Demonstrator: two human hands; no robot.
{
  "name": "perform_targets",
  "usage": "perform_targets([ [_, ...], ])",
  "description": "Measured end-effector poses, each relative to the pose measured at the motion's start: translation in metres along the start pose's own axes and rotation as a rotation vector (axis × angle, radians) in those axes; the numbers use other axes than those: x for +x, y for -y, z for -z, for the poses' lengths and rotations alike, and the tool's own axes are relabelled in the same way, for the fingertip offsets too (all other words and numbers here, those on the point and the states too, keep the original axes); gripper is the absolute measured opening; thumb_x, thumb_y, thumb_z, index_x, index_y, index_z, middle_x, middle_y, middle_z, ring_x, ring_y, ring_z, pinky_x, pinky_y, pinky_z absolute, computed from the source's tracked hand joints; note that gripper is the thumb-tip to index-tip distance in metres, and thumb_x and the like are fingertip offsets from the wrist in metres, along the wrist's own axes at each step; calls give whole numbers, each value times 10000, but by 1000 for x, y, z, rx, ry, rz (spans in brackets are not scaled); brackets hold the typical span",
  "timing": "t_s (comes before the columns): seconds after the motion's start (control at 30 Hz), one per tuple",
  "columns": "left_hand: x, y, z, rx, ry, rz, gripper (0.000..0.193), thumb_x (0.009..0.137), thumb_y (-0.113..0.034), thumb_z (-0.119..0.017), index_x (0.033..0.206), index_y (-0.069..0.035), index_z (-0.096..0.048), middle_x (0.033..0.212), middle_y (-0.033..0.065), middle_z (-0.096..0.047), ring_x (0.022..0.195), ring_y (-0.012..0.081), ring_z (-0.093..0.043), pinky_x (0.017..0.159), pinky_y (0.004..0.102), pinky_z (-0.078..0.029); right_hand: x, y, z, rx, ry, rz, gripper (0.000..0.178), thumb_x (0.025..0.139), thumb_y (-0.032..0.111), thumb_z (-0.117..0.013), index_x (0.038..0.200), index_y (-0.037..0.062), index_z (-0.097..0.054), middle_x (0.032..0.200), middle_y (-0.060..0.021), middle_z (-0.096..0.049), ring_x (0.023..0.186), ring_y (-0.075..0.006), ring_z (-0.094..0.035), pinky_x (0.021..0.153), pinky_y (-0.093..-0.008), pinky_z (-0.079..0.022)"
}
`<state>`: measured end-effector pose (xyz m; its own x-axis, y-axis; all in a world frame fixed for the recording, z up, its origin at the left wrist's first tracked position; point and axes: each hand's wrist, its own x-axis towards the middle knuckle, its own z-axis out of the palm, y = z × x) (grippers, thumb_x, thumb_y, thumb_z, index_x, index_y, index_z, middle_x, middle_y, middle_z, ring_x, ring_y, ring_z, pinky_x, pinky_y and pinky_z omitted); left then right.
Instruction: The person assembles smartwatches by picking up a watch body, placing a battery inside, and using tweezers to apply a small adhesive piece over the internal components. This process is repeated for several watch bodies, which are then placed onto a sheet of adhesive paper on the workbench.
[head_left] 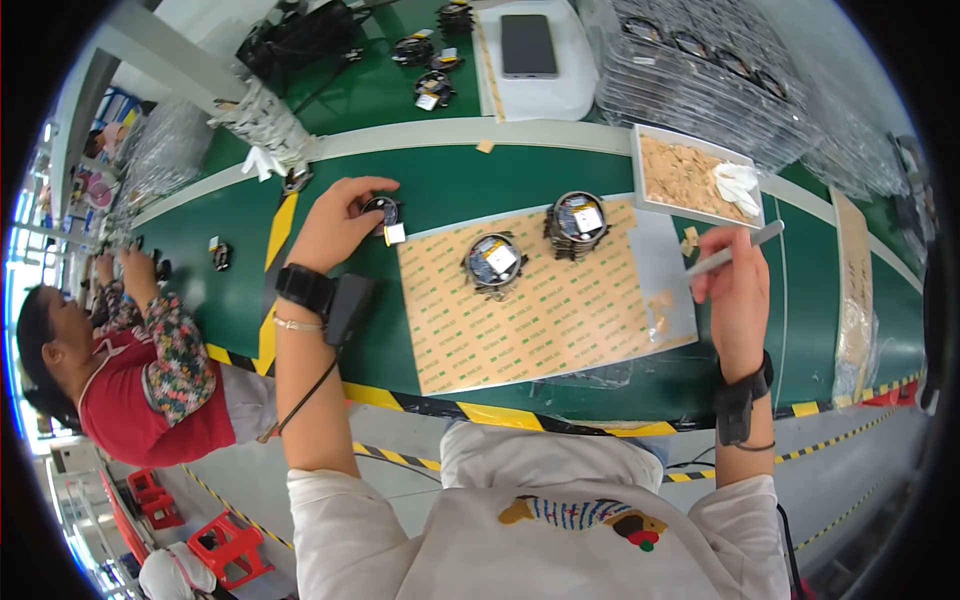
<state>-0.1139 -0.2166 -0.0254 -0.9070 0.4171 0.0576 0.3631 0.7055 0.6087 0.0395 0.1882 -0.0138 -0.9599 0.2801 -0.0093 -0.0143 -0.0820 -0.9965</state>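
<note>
A small round black electronic module (383,211) with a white label tab lies on the green bench, pinched at its edge by my left hand (340,220). Grey tweezers (714,262) sit in my right hand (733,285), their tip over the right margin of a backing sheet (520,330) of tan adhesive pieces with green print. On that sheet stand two stacks of similar modules, the left stack (493,262) and the taller right stack (577,222). A small tan piece (690,238) lies just beyond the tweezers' tip.
A white box (700,208) of tan scraps and crumpled tissue stands at the back right. Behind are stacked clear plastic trays (690,80), a dark phone (528,46) and more modules (433,90). A person in red (150,390) works at the left.
</note>
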Motion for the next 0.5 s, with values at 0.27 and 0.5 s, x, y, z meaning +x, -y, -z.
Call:
perform_targets([
  [0.27,-34,-48,-12,-703,-1,372,295,806,3,-573,1099,-25,-563,787,26,-575,574,88,-532,503,202,-447,21,-20,-15,3,-6,-20,114,902,107,-538,947,2,-539,940,-93,-591,867,-174,-631,745,-249,-526],
  [0.5,-62,-133,-44,-1219,292,401,197,852,-27,-531,1047,-38,-504,841,54,-614,604,101,-590,435,207,-473,27,-20,-15,22,-17,-95,101,872,33,-557,964,3,-530,972,-95,-589,887,-183,-630,758,-244,-524],
])
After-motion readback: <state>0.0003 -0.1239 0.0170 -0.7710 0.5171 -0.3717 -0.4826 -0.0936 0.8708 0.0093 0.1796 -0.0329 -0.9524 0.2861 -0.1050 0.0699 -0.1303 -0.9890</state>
